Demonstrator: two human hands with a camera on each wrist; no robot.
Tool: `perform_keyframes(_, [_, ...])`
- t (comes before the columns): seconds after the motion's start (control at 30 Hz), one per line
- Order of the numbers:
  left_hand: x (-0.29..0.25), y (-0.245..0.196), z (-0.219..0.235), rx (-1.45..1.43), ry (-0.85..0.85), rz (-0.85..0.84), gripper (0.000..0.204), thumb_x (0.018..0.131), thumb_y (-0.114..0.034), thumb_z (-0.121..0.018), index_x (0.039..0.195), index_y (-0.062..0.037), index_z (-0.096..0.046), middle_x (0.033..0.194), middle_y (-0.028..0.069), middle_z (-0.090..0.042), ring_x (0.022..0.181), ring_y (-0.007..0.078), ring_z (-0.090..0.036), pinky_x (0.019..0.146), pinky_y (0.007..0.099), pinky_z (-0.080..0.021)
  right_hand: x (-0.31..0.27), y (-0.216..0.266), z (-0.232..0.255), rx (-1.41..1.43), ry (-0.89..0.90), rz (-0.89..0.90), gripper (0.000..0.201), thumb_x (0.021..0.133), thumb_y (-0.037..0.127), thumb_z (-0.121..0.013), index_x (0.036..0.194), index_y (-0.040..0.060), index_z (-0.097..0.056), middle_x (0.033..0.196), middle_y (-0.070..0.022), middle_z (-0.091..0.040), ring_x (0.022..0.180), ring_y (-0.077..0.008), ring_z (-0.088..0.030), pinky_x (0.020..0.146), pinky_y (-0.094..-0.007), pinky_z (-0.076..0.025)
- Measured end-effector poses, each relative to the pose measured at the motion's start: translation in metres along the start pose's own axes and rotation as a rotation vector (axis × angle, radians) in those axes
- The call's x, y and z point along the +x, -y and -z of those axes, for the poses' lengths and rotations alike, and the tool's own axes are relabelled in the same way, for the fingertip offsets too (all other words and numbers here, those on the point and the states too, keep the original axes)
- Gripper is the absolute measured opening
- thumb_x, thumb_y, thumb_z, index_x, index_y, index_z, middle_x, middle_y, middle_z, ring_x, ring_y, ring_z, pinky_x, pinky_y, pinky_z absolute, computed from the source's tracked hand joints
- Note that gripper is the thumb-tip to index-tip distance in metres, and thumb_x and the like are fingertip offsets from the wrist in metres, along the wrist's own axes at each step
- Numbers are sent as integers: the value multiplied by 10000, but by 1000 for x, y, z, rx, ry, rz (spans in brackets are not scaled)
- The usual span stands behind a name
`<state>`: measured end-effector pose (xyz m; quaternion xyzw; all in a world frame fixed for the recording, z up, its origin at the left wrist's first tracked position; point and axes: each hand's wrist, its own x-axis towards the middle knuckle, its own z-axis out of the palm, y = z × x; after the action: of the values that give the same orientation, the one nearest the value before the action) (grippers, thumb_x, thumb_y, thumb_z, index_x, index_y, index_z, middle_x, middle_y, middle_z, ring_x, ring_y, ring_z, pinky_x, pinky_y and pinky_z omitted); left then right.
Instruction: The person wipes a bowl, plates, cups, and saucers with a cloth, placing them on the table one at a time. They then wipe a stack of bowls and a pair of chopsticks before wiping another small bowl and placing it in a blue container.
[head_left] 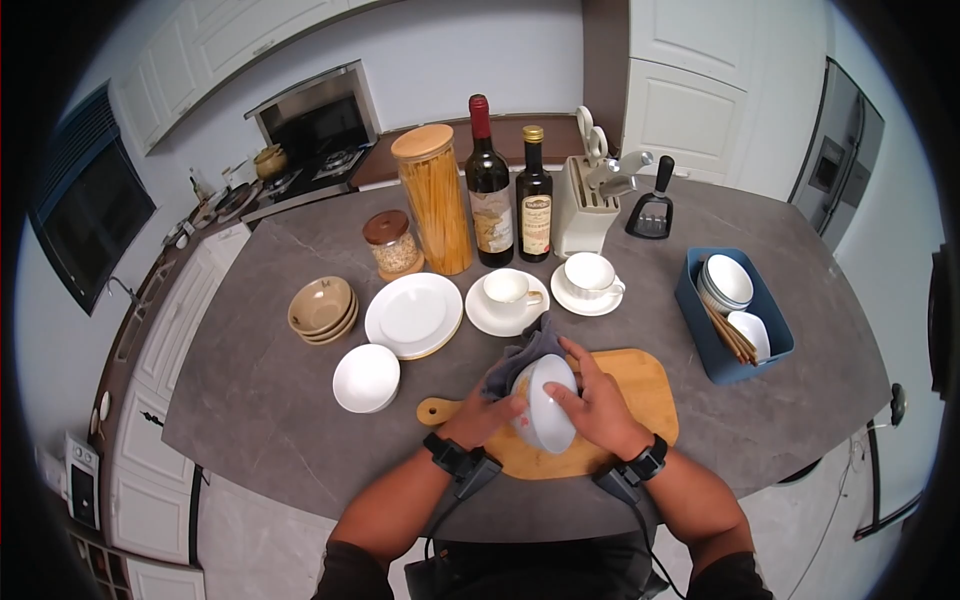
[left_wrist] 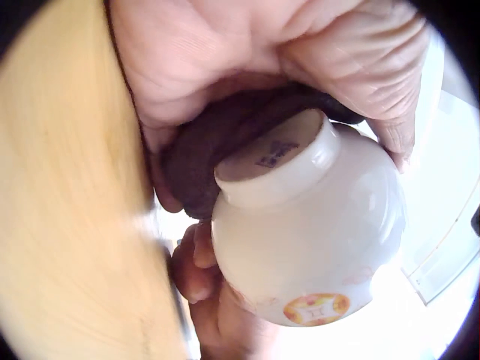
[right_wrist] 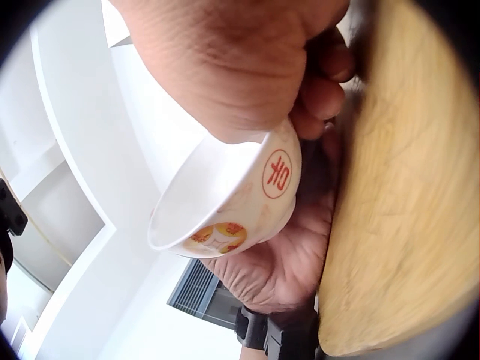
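Observation:
A white bowl (head_left: 548, 410) with red and orange printed marks is tilted on its side between both hands, over the wooden cutting board (head_left: 640, 385). My left hand (head_left: 476, 422) holds a dark grey cloth (left_wrist: 195, 161) against the bowl's foot, its thumb along the bowl's outside. From the other side, my right hand (head_left: 612, 415) grips the rim, thumb at the mouth and fingers behind the wall. The bowl's opening faces the right hand. In the right wrist view, the left palm (right_wrist: 289, 259) cups the bowl (right_wrist: 225, 195) from below.
Left stand a white bowl (head_left: 366, 380), brown bowls (head_left: 318, 308) and white plates (head_left: 412, 312). Cups (head_left: 506, 290) on saucers sit beyond the board, before bottles (head_left: 490, 200), a pasta jar (head_left: 432, 210) and a knife block (head_left: 585, 215). A blue bin (head_left: 715, 350) with bowls and chopsticks is right.

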<state>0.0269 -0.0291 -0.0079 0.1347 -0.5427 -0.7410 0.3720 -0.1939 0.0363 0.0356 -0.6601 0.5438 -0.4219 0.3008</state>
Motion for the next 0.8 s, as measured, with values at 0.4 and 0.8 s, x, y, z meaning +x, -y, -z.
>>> perform_keyframes(0.4, [4,2,-7,49,-181,-40,643,1076,-366,-692,1573,-32,-457,1465,50,-581,1324,129,-533,1135,321,-447,7,-8,6,-31,-82,-4,235,1022,194,-731,1129,-15,-713,916,-221,-756,798,-297,-749,714,-392,-560])
perform_keyframes(0.8, [9,6,-8,65,-288,-3,473,1140,-363,-569,1519,-81,-535,1250,17,-663,1061,82,-678,869,289,-611,28,14,30,-128,-98,-15,240,1044,190,-708,1123,-37,-719,866,-108,-747,769,-136,-666,712,-335,-539])
